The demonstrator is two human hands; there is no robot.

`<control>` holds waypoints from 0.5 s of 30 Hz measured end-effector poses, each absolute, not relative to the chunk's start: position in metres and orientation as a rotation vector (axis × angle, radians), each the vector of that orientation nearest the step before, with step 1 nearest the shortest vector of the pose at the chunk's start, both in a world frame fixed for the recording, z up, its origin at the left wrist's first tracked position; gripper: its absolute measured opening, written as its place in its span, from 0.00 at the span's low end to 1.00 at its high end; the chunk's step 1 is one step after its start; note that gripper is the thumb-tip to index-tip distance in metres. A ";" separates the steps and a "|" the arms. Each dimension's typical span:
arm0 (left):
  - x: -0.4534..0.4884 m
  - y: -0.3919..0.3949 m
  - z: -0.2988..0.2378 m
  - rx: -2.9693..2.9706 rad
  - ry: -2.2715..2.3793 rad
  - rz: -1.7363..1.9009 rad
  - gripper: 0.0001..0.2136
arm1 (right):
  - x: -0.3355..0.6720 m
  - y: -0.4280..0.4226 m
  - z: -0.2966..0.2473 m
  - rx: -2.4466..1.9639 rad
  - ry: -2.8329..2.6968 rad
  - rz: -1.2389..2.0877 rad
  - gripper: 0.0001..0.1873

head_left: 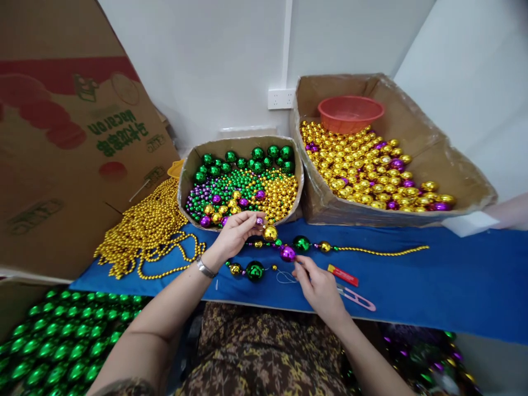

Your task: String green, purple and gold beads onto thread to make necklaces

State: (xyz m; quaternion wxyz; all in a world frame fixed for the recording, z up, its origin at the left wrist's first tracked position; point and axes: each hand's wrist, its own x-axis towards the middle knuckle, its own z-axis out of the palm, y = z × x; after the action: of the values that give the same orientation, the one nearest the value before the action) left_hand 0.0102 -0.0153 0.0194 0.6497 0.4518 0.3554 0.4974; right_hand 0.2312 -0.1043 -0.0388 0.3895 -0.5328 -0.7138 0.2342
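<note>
On the blue table, just in front of the two cardboard boxes, lies a half-made bead strand: big gold, purple and green balls in a row, running off to the right into a thin gold bead chain. The left hand, with a wristwatch on its wrist, has thumb and fingers closed on a small purple bead, right beside the strand's gold ball. The right hand sits lower, its fingertips pinched together on the thin thread just under the purple ball. The two hands are near each other but not touching. A red stick-shaped thing and pink thread snips lie just beside the right hand. Behind, the small box holds mixed green, purple and gold beads. The large box holds mostly gold balls, with a red basin on top of them. A heap of gold bead strings lies to the left, and shiny green balls fill the lower left corner.
</note>
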 end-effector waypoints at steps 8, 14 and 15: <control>0.027 -0.032 -0.004 1.149 0.918 1.208 0.16 | 0.234 -0.108 -0.063 -1.388 -1.700 1.037 0.25; 0.040 -0.045 -0.023 1.270 0.966 1.120 0.14 | 0.240 -0.109 -0.089 -1.463 -1.831 1.015 0.29; 0.041 -0.046 -0.025 1.281 0.981 1.107 0.14 | 0.241 -0.110 -0.090 -1.483 -1.863 0.984 0.30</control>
State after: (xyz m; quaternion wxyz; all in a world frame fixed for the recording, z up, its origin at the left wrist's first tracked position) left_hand 0.0413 -0.0463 -0.0250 0.5584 0.5431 0.4159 0.4693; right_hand 0.2415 -0.1102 -0.0901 0.2789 -0.5527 -0.6943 0.3670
